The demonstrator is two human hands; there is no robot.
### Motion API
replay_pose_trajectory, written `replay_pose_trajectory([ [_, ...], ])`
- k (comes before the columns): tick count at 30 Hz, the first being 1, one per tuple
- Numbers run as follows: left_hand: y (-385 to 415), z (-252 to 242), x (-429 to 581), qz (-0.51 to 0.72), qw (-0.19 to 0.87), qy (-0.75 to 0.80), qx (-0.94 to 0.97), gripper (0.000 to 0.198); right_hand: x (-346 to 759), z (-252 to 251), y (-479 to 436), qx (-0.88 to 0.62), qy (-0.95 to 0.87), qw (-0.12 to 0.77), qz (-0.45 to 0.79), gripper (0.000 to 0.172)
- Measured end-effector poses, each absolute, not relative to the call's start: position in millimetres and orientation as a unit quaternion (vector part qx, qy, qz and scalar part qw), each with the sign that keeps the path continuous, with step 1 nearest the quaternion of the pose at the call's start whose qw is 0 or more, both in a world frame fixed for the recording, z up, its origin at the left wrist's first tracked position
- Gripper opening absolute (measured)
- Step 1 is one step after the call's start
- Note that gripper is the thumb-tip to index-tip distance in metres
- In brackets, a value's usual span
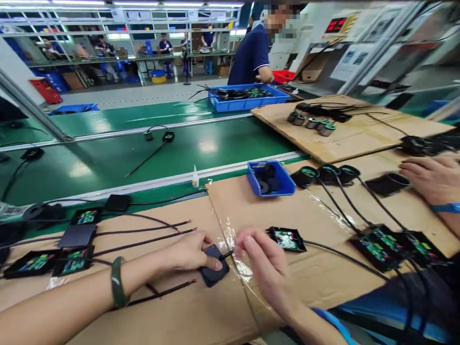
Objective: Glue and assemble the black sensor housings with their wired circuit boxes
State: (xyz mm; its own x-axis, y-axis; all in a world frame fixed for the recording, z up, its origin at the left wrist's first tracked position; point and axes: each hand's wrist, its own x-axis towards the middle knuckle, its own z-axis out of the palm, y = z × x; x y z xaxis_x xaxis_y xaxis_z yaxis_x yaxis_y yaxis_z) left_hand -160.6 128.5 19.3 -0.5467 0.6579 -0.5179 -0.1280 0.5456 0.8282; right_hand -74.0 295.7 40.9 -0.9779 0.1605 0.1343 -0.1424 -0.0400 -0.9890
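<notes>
My left hand (196,254), with a green bangle at its wrist, holds a small black square case (214,269) against the cardboard, its thumb on top. A short black lead (227,255) comes out of the case toward my right hand (264,263). The fingers of that hand are bent and pressed together beside the lead; what they hold, if anything, is too small to make out. Behind it lies an open black case (288,239) with a circuit board inside and a black cable running right.
Open cases (36,261) and cables lie at the left. A blue bin (271,179) of black parts stands behind my hands. At the right are wired cases (381,244) and a co-worker's hand (434,175). Beyond the green conveyor (172,153), a person leans near a blue tray (247,102).
</notes>
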Motion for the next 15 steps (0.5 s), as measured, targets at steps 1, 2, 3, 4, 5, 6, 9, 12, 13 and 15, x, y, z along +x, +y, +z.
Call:
replay_pose_trajectory([
  [1, 127.8, 19.1, -159.2, 0.438, 0.445, 0.762, 0.171, 0.053, -59.4, 35.7, 307.9, -0.016, -0.715, 0.042, 0.698, 0.044],
  [2, 128.1, 19.3, -157.4, 0.434, 0.445, 0.763, 0.173, 0.054, -45.9, 29.3, 317.9, -0.018, -0.739, -0.037, 0.672, 0.048],
  [3, 128.8, 19.9, -155.1, 0.435, 0.441, 0.764, 0.179, 0.052, -34.3, 22.4, 324.7, -0.027, -0.758, -0.106, 0.643, 0.049],
  [4, 129.2, 20.8, -152.1, 0.44, 0.433, 0.765, 0.185, 0.051, -25.3, 15.6, 328.3, -0.031, -0.776, -0.147, 0.613, 0.049],
  [5, 129.0, 21.7, -148.7, 0.445, 0.421, 0.767, 0.189, 0.05, -19.4, 9.6, 328.6, -0.032, -0.791, -0.163, 0.588, 0.05],
  [6, 128.0, 22.6, -145.0, 0.452, 0.407, 0.77, 0.191, 0.049, -16.6, 4.8, 326.3, -0.028, -0.806, -0.156, 0.57, 0.051],
  [9, 121.5, 25.1, -135.6, 0.471, 0.376, 0.777, 0.181, 0.054, -22.4, -0.3, 311.5, 0.021, -0.832, -0.12, 0.542, 0.059],
  [12, 115.0, 27.9, -131.6, 0.495, 0.394, 0.757, 0.164, 0.063, -35.1, 3.3, 298.9, 0.052, -0.819, -0.149, 0.552, 0.066],
  [13, 113.8, 28.9, -131.2, 0.505, 0.403, 0.746, 0.162, 0.064, -38.5, 4.8, 296.6, 0.05, -0.807, -0.163, 0.566, 0.069],
  [15, 113.2, 31.0, -130.8, 0.524, 0.408, 0.728, 0.17, 0.061, -42.9, 6.5, 294.2, 0.034, -0.778, -0.186, 0.599, 0.073],
])
